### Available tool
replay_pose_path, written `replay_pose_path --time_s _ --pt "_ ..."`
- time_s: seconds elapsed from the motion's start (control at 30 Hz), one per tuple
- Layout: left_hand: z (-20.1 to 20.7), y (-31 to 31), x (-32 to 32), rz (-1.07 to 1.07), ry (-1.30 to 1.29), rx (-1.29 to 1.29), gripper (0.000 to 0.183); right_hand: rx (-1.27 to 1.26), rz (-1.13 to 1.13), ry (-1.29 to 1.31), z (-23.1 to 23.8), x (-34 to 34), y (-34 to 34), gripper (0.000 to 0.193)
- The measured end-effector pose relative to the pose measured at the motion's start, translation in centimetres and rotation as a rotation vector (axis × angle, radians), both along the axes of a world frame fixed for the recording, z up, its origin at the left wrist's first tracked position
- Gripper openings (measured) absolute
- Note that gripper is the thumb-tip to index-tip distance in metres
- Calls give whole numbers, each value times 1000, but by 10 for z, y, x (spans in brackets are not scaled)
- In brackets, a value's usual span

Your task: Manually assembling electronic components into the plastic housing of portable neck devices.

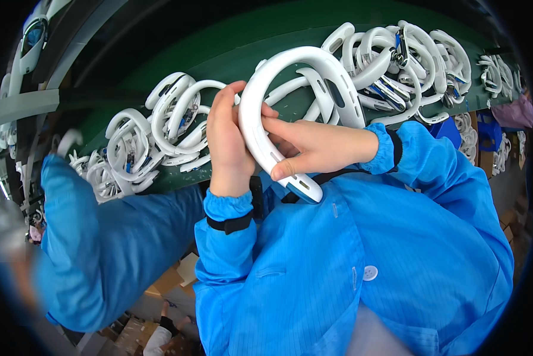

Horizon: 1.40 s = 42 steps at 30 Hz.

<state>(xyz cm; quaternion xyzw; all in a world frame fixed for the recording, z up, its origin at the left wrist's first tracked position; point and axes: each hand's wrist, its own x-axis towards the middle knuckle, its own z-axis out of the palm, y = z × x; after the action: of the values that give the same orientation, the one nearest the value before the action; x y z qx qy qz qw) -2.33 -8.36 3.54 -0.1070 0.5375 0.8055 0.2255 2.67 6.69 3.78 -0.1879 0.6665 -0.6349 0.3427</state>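
Observation:
In front of my chest I hold a white C-shaped neck fan [253, 98] with slots along its edge and a dark oval panel inside one arm. My left hand [226, 142] is closed against its left outer side, the fingers reaching behind the curve. My right hand [321, 145] pinches the lower left arm, its thumb on the white shell and fingers on the inner side. The fan's lower end [305, 188] hangs over my blue smock and shows a blue-grey strip. The far arm leans over other fan parts on the green bench.
On the green bench [231, 50], a heap of white neck fans [397, 71] with exposed wiring lies right, and another pile [153, 133] lies left. A co-worker's blue sleeve [100, 249] reaches in close at my left. Blue bins [488, 130] stand far right.

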Motion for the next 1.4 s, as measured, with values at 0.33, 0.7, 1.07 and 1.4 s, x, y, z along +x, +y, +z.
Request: replay_pose_path --time_s 0.33,0.7,1.07,1.4 --pt "-11 34 13 128 36 80 34 -274 -309 -85 -30 26 11 45" --pt "-19 65 32 284 263 -148 19 84 -234 116 -14 32 34 53" --pt "-23 64 22 179 32 10 44 -290 -313 -89 -31 6 54 42" --pt "-80 102 56 -520 -50 435 60 -449 -760 -121 -35 -11 80 36"
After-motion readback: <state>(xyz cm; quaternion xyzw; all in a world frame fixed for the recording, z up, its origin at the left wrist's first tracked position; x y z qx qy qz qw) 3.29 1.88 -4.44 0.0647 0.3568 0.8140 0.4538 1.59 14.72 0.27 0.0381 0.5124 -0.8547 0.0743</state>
